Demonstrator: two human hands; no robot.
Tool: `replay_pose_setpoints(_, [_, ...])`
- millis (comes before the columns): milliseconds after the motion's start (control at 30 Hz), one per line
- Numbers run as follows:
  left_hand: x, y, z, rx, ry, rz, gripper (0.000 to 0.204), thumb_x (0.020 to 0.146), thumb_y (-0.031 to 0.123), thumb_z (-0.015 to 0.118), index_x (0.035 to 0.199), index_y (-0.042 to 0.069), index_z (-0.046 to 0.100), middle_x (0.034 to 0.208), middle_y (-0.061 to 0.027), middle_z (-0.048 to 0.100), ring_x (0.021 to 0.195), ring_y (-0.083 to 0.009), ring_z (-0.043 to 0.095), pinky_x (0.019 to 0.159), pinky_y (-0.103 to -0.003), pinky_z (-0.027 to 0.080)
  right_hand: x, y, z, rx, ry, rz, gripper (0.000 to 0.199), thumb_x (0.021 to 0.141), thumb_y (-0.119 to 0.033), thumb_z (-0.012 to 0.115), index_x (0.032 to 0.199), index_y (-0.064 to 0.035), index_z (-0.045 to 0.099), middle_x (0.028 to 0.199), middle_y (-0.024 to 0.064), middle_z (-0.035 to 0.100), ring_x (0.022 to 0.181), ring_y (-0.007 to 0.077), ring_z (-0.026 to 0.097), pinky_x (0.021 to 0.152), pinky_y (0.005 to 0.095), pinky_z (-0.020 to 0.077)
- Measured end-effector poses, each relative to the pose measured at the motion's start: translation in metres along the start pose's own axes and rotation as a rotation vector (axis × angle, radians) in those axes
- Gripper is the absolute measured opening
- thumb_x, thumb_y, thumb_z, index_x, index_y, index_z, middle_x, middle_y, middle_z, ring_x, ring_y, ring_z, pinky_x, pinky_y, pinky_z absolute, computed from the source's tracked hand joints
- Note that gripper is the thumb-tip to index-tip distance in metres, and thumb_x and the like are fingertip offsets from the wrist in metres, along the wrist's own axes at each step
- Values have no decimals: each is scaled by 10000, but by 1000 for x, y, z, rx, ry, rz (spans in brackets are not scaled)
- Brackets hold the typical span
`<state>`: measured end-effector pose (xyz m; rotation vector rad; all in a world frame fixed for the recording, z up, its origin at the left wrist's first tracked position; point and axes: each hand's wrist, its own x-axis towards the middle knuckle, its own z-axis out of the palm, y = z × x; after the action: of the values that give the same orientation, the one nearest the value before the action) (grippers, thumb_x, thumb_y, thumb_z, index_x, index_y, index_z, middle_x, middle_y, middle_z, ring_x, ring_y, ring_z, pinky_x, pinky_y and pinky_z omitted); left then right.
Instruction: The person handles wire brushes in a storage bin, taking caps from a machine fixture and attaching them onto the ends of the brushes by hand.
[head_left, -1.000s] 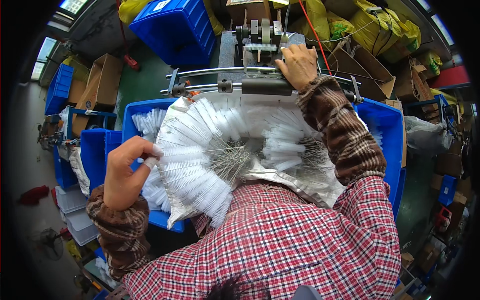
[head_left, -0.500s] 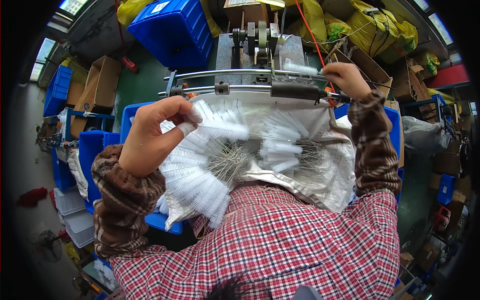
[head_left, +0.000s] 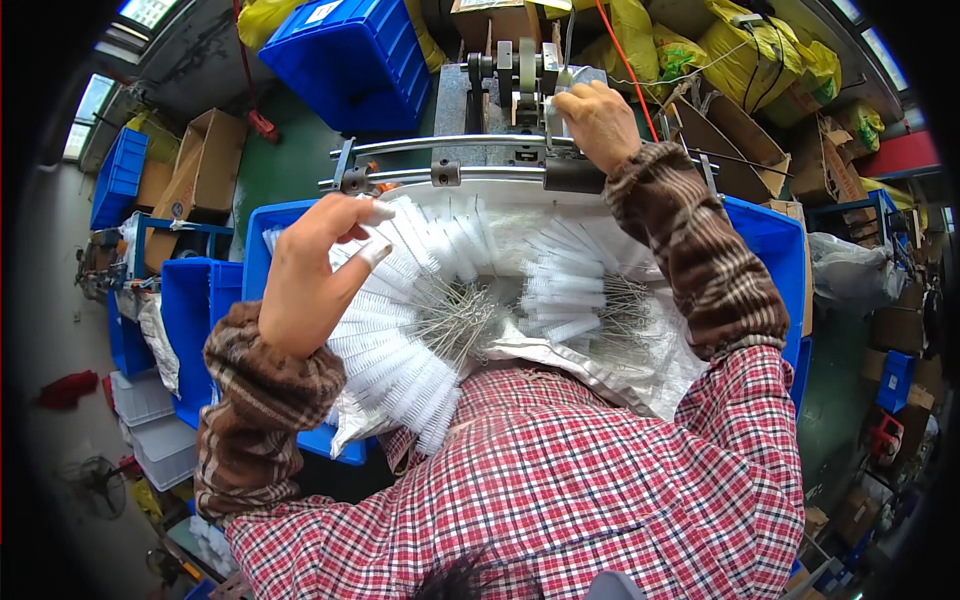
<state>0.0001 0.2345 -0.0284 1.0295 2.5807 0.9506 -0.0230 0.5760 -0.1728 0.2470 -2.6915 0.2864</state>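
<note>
My left hand hovers over the left bunch of white bristle brushes, thumb and index finger apart, their tips wrapped in white tape. It holds nothing. My right hand is at a small bench machine, beside its wheel. Those fingers are curled closed, and what they grip is hidden; a bit of white shows at the fingertips. A second bunch of brushes lies right of the first. Twisted wire stems from both bunches point inward and toward me, on a whitish woven sack.
Two metal rails run crosswise before the machine. A blue bin lies under the sack. Another large blue bin stands far left, with a red cable hanging at the back right. Yellow bags and cardboard boxes lie behind.
My right hand has moved left and away from me, from the rails' right end to the machine; the brush it held no longer shows clearly. My left finger and thumb have spread apart.
</note>
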Motion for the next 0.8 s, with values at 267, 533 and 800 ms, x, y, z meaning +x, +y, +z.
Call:
replay_pose_setpoints(267, [-51,-34,-11,206,-41,-111,261,745,4,676,1002,12,629,892,-105,575,796,-217,572,718,-293,464,11,25,34,-111,70,-12,158,810,-94,621,957,-100,679,891,57,621,911,260,571,809,375,451])
replay_pose_setpoints(533, [-56,-41,-12,203,-142,-176,219,728,3,690,942,0,646,826,-112,596,719,-221,585,680,-305,476,13,37,39,38,112,-102,188,804,-43,611,982,-72,663,918,75,622,933,271,569,832,378,462])
replay_pose_setpoints(800, [-58,-45,-12,257,-117,-154,210,713,-20,679,918,-7,632,804,-112,608,707,-230,595,668,-310,484,-26,33,-3,-149,110,21,295,804,-195,673,1066,-64,642,1037,70,622,1012,253,549,868,398,425])
